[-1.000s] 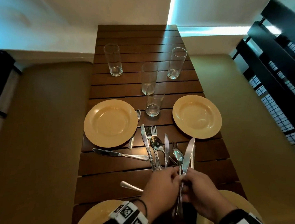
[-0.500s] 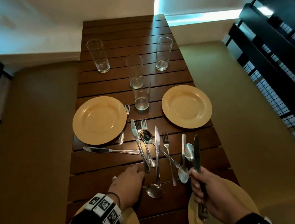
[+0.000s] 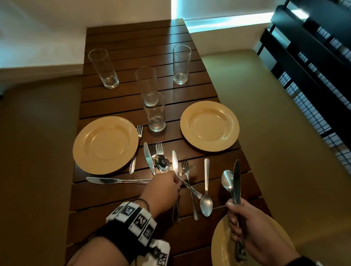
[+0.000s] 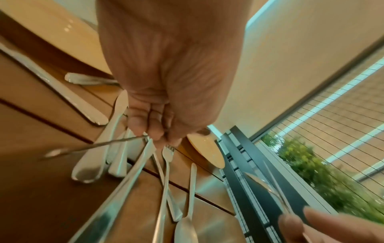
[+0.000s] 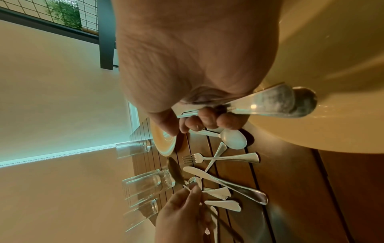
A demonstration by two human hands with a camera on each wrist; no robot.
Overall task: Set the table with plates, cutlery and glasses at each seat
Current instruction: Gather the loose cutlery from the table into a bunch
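Left hand: your left hand (image 3: 163, 188) is down in the loose cutlery pile (image 3: 172, 173) at mid-table, fingers curled and pinching the handle of one thin piece; the left wrist view shows fingertips (image 4: 153, 129) closed on it, but blur keeps you from telling fork from spoon.
Right hand: your right hand (image 3: 243, 228) is wrapped round the handles of a knife (image 3: 236, 180) and a spoon (image 3: 227, 181), both held upright with blade and bowl pointing away from you, above the near right plate (image 3: 217, 243).
Long axis: most pieces in the pile lie lengthwise along the table, handles toward you, heads toward the far end; one table knife (image 3: 116, 180) lies crosswise just below the left plate (image 3: 105, 145).
Which hand is nearer: your left hand is already on the pile; your right hand is off to the right of it, near but apart.
Where the settings stand: the left plate has a fork (image 3: 136, 150) at its right rim; the far right plate (image 3: 209, 125) has no cutlery beside it.
Glasses: four glasses stand beyond the plates, two of them in line on the centre of the table (image 3: 138, 40), not yet at seats.
Judgement: lift the pinched piece straight up along its handle, since neighbouring handles cross it and may drag.
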